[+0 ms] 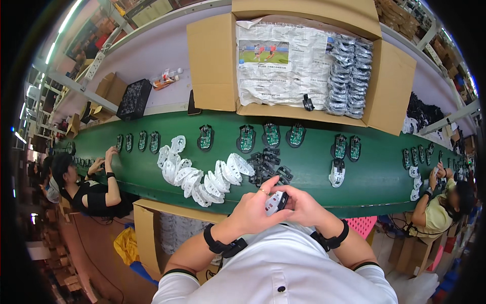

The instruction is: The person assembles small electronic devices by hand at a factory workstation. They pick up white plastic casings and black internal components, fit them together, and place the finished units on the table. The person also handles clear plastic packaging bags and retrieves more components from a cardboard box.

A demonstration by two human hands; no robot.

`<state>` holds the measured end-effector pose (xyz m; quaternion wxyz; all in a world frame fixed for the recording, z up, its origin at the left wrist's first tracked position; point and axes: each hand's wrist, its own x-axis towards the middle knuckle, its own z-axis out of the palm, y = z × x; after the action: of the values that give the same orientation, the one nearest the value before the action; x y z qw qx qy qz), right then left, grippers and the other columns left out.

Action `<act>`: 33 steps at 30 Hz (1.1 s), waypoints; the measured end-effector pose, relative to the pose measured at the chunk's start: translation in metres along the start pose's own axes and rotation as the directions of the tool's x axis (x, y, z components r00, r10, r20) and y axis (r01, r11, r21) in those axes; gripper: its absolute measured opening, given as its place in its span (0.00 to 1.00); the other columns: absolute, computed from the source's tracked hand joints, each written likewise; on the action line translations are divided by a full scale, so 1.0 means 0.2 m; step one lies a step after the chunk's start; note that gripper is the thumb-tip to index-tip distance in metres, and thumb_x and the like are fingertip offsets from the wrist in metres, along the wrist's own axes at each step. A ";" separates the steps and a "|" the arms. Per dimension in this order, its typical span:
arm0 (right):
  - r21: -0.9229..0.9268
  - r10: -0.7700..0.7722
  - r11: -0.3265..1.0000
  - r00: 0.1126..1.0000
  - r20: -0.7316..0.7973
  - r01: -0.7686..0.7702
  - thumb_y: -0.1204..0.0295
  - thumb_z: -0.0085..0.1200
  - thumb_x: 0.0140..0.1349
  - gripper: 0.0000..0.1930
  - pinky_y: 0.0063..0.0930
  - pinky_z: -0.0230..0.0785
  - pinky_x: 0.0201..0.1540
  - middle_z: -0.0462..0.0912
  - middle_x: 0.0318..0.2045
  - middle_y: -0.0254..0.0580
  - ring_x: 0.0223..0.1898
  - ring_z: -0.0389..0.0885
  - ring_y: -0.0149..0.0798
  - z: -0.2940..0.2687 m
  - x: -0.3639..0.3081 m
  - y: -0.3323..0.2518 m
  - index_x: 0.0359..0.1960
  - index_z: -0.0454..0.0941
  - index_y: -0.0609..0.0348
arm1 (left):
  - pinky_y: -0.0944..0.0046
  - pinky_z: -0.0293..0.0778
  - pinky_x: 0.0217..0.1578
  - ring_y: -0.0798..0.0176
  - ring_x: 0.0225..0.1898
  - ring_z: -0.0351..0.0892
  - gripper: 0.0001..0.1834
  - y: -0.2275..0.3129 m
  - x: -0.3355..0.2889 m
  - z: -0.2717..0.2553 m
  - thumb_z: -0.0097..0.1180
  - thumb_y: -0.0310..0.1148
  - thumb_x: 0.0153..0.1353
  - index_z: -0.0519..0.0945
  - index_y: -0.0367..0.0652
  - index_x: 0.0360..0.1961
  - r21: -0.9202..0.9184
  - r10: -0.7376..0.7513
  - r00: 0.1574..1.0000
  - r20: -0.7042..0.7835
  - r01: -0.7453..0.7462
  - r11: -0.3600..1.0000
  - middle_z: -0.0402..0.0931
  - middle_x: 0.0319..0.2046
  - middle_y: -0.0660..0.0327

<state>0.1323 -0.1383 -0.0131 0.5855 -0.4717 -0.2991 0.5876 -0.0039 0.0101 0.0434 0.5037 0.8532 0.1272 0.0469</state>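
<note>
In front of my chest, my left hand (pixel 250 210) and my right hand (pixel 307 207) are both closed round a white computer mouse shell (pixel 273 203) with a black part at its right end. Fingers hide much of it. Just beyond my fingertips lies a pile of small black plastic parts (pixel 263 166). To its left, white mouse shells (pixel 192 178) lie overlapping in a curved row. Black mouse bases with green circuit boards (pixel 246 137) stand along the far side of the table. One white shell (pixel 337 172) lies right of my hands, touching a base.
An open carton (pixel 212 66) lined with newspaper stands beyond the green table (pixel 228 119), with stacked wrapped parts inside. Another carton (pixel 147 233) is below the table at left. One person (pixel 96 187) works at the left, another (pixel 433 207) at the right.
</note>
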 end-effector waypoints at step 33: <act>-0.753 -0.410 0.460 0.639 -0.651 -0.471 0.68 0.52 0.68 0.11 0.43 0.75 0.41 0.83 0.29 0.51 0.33 0.81 0.57 -1.06 0.02 0.40 0.40 0.81 0.65 | 0.31 0.45 0.70 0.41 0.75 0.49 0.26 -0.91 0.13 0.01 0.66 0.49 0.53 0.83 0.52 0.53 0.856 -0.035 0.998 0.045 -0.020 0.517 0.68 0.65 0.50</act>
<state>0.2921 -0.1887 -0.1658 0.3042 -0.9092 -0.2688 0.0927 -0.0088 0.0989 -0.1179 0.0231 0.9909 0.1233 -0.0480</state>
